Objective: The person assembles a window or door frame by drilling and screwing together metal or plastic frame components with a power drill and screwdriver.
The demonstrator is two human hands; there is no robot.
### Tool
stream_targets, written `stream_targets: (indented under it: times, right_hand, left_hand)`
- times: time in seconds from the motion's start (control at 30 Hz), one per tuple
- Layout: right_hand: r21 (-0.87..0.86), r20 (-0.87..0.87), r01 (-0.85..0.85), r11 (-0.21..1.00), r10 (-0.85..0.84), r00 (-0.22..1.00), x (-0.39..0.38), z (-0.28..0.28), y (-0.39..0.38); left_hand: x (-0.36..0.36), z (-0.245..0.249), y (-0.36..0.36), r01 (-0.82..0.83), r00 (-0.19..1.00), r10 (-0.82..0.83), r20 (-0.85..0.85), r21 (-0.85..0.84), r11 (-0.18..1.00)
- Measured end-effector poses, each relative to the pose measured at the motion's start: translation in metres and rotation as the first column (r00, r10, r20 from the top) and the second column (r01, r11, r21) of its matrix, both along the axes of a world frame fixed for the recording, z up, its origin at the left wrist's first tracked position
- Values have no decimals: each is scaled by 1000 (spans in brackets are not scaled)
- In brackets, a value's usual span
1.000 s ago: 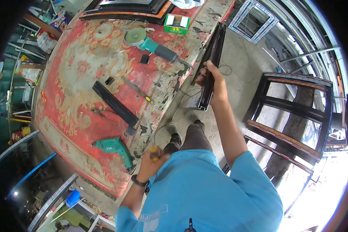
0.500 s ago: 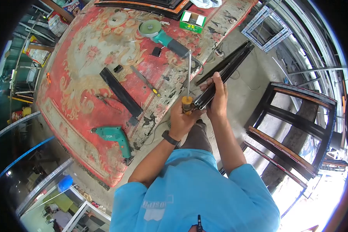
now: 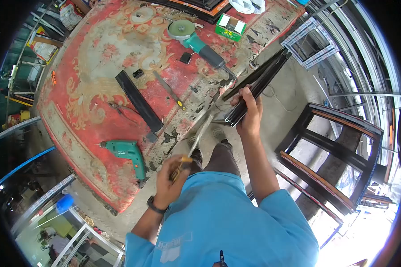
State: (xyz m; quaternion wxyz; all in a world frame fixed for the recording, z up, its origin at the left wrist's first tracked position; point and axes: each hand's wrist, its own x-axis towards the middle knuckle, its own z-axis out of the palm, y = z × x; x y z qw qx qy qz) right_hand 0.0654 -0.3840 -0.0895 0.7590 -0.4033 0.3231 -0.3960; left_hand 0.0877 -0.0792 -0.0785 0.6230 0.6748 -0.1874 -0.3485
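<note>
Workshop: drill [image 3: 124,152], grinder [image 3: 196,39], frames [image 3: 329,155].

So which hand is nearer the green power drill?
Left. The left hand, holding a yellow-handled screwdriver, is beside the green power drill; right hand grips black metal profiles farther away.

The red-patterned table [image 3: 93,84] carries a drill [image 3: 124,153] just beside the left fingers [image 3: 176,171], a black bar [image 3: 139,106] farther off, and a grinder [image 3: 196,40] and green box [image 3: 230,26] beyond the right fingers [image 3: 246,95].
</note>
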Motion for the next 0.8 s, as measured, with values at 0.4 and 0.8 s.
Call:
stream_targets:
  times: [0.4, 0.8]
  right_hand:
    - [3, 0, -47, 999, 47, 999, 7, -4, -1]
    - [19, 2, -55, 998, 55, 998, 5, -10, -3]
  left_hand:
    - [-1, 12, 23, 24, 994, -28, 108, 39, 999]
    - [4, 10, 24, 52, 997, -54, 59, 33, 998]
